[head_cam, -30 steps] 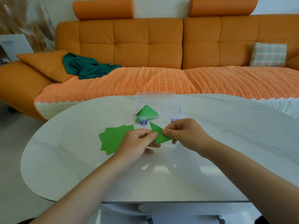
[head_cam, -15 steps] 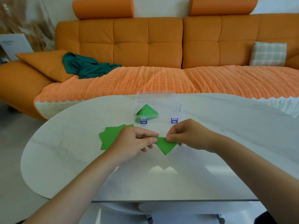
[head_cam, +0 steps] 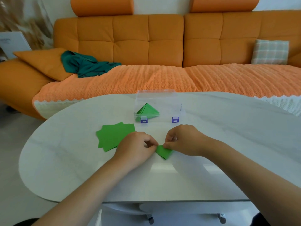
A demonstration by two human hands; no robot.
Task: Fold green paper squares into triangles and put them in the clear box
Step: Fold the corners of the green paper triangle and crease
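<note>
The small folded green paper piece (head_cam: 163, 152) is low at the white oval table (head_cam: 81, 168), between the hands. The left hand (head_cam: 136, 147) and the right hand (head_cam: 184, 141) each pinch its upper edge with curled fingers. If one pinch slips, the corners may separate and the crease could become crooked. The triangle would then fit badly on the green triangles (head_cam: 147, 110) in the clear plastic box (head_cam: 162, 97).
</note>
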